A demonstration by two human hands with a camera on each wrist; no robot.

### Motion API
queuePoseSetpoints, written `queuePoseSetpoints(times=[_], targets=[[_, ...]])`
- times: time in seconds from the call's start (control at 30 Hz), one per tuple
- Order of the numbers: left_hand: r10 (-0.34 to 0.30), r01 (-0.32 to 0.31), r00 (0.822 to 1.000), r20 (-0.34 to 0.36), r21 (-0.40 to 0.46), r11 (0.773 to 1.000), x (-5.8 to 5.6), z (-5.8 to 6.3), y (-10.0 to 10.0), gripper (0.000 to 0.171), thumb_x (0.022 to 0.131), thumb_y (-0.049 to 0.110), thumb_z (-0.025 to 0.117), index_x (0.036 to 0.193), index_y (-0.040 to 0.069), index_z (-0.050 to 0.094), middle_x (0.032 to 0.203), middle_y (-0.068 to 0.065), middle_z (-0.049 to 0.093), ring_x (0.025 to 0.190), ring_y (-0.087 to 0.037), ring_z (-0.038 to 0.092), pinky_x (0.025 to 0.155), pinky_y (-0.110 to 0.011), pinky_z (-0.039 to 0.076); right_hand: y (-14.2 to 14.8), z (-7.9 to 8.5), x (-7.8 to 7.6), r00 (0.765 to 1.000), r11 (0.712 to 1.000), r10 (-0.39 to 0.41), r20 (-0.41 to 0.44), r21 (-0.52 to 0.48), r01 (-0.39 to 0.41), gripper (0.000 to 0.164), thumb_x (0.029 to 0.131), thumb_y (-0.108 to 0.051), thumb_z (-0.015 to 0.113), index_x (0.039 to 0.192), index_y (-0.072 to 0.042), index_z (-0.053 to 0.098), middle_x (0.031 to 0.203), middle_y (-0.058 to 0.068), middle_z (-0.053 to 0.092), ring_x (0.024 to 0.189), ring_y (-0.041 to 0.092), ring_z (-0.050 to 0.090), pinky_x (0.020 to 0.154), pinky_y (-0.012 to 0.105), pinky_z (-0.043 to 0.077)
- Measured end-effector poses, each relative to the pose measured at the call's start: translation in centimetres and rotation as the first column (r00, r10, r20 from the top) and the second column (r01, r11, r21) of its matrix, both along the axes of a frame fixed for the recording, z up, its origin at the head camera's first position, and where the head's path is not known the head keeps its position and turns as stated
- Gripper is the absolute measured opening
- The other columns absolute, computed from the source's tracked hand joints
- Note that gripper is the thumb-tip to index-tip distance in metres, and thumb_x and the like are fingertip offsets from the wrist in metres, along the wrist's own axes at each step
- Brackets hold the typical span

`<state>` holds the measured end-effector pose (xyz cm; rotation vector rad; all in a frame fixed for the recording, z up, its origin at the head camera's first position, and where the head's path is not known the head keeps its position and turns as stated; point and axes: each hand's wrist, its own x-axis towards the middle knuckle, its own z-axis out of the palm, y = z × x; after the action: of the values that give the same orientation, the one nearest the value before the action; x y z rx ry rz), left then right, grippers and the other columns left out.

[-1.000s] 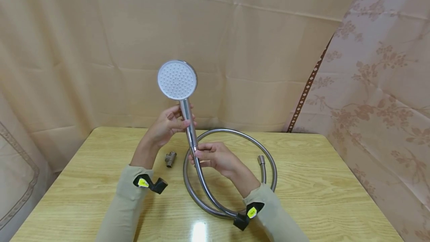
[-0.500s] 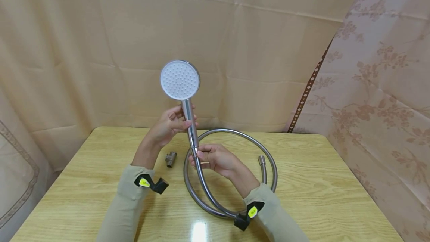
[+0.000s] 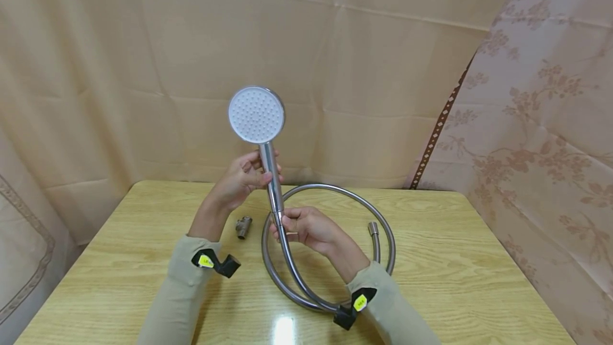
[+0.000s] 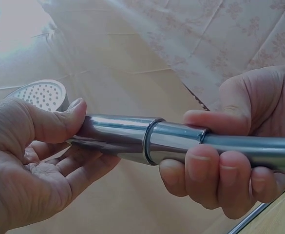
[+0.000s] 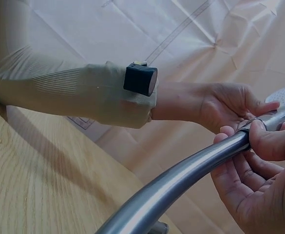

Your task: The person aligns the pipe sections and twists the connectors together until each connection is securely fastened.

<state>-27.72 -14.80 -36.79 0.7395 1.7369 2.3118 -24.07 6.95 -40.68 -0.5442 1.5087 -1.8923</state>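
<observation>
My left hand (image 3: 239, 181) grips the chrome handle of a shower head (image 3: 256, 114), its round white nozzle face turned toward me and tilted a little left. Just below, my right hand (image 3: 308, 228) pinches the metal end fitting (image 4: 175, 141) of a shower hose (image 3: 289, 260) between thumb and fingers. In the left wrist view the fitting meets the bottom of the handle, with a thin dark seam (image 4: 149, 141) between them. The rest of the hose lies looped on the table, its other end fitting (image 3: 372, 228) pointing away from me.
A small metal T-shaped connector (image 3: 243, 227) lies on the wooden table (image 3: 460, 270), left of the hose loop. Beige curtain (image 3: 306, 68) hangs behind the table, and a floral cloth (image 3: 541, 137) at the right.
The shower head and both hands have shifted slightly to the right since the first frame. Between the last two frames, the right fingers move down very slightly at the fitting.
</observation>
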Motion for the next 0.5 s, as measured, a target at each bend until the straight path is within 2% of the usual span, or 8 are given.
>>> queuePoseSetpoints(times=[0.1,0.17,0.37,0.5], targets=[[-0.015,0.015,1.0,-0.014,0.009,1.0,-0.1,-0.11,-0.05,0.047,0.095,-0.011,0.054,0.141,-0.007,0.041,0.1,0.004,0.071,0.092,-0.014,0.074,0.08,-0.027,0.057,-0.03,-0.04,-0.03,1.0,1.0,0.013,0.009,-0.011,-0.013,0.022,0.105,-0.002,0.044,0.116,0.008,0.061,0.091,-0.002,0.074,0.088,0.01,0.071,0.087,0.028,0.058],[-0.025,0.025,0.999,-0.022,0.017,1.0,-0.14,-0.17,-0.09,0.048,0.096,-0.009,0.056,0.141,-0.008,0.04,0.1,0.004,0.071,0.092,-0.014,0.074,0.08,-0.027,0.057,-0.04,-0.05,-0.03,1.0,0.999,0.024,0.019,-0.022,-0.024,0.02,0.105,-0.003,0.045,0.112,0.003,0.063,0.091,-0.001,0.074,0.088,0.01,0.071,0.088,0.027,0.058],[-0.048,0.05,0.998,-0.04,0.041,0.998,-0.35,-0.45,-0.31,0.044,0.094,-0.003,0.065,0.135,0.003,0.048,0.101,0.002,0.072,0.092,-0.014,0.075,0.082,-0.027,0.057,0.05,-0.36,-0.42,0.995,0.995,0.091,0.026,-0.052,-0.09,0.012,0.1,-0.015,0.059,0.104,-0.007,0.067,0.094,-0.002,0.073,0.091,0.009,0.07,0.09,0.026,0.057],[-0.043,0.044,0.998,-0.042,0.034,0.998,-0.46,-0.5,-0.4,0.043,0.093,-0.007,0.06,0.134,0.004,0.05,0.1,0.002,0.072,0.092,-0.015,0.074,0.081,-0.027,0.057,0.03,-0.57,-0.71,0.992,0.99,0.127,0.019,-0.061,-0.125,0.012,0.097,-0.02,0.063,0.101,-0.011,0.07,0.095,-0.001,0.073,0.093,0.009,0.07,0.092,0.026,0.057]])
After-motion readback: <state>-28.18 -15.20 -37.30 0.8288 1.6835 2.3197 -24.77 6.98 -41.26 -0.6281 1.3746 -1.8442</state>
